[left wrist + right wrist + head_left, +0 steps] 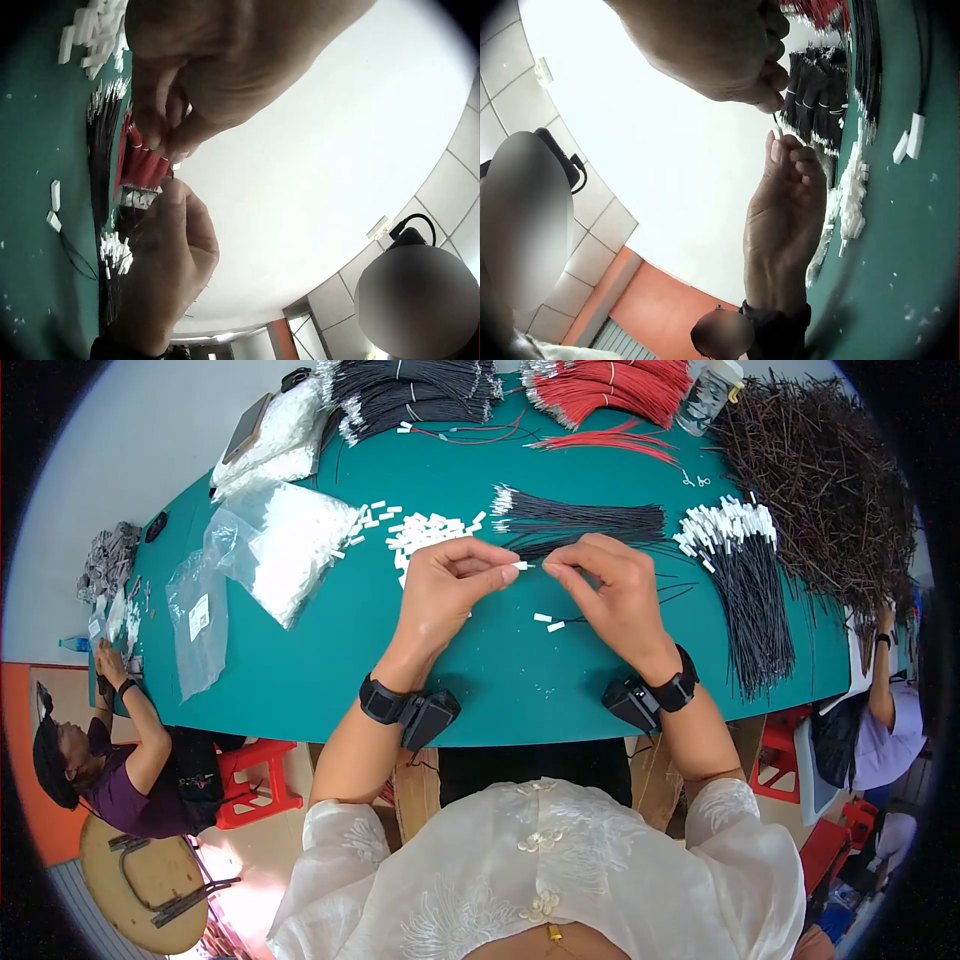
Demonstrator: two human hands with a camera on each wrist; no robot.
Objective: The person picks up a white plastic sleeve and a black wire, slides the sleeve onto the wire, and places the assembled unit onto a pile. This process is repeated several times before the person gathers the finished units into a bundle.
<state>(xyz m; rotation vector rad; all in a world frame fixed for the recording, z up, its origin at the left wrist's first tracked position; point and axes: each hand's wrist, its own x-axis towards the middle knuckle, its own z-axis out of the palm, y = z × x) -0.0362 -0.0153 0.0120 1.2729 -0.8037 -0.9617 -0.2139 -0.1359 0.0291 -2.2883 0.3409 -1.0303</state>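
Note:
Over the middle of the table, my left hand [432, 600] pinches a small white connector housing [521, 565] between thumb and forefinger. Facing it, my right hand [618, 595] pinches a thin black wire [775, 118], whose end points at the housing in the right wrist view; its far part is hidden by the fingers. Below the hands lie two white housings [549, 622] on black wires. A heap of loose white housings [430, 532] sits just beyond my left hand. Beyond my right hand spreads a row of black wires [590, 515] with pale tips.
At right lies a bundle of black wires with white housings [735, 580], beside a tall dark wire pile [815, 480]. A bag of white housings [300, 540] lies open at left. Black bundles [415, 395] and red bundles [610, 390] line the back. Another person [120, 760] sits at left.

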